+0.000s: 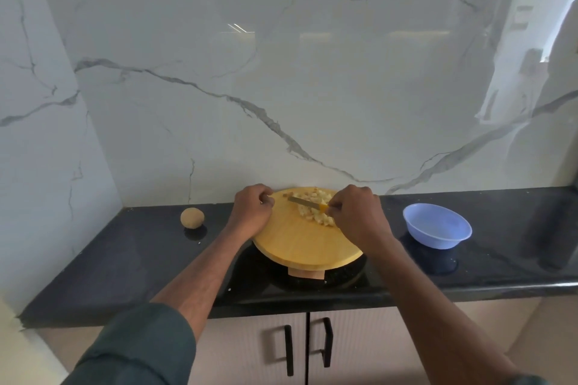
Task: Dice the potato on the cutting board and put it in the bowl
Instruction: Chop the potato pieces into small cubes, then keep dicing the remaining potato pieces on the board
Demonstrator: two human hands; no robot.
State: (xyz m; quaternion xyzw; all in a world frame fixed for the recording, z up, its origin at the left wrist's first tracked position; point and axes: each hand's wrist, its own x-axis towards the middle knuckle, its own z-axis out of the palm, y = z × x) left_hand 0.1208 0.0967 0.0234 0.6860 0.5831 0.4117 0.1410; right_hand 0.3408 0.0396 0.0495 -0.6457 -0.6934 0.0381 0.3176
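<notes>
A round wooden cutting board (308,244) sits on the black surface (125,259) against a marble-patterned wall (281,72), its near edge raised on a small block. On the far half of the board lies a loose heap of diced potato (314,208), pale yellow cubes spread from the back rim toward the right. The right hand (359,216) is curled round the yellow handle of a knife (308,202), whose blade lies across the heap and points left. The left hand (251,211) rests at the board's left rim with its fingers curled at the edge; whether they actually pinch the rim or a bit of potato cannot be told. A light blue bowl (438,228) stands on the surface to the right of the board, apart from it, with nothing visible inside. A whole unpeeled potato (192,218) sits on the surface well to the left of the board. Below the surface's edge are cabinet doors with two black handles (308,344).
</notes>
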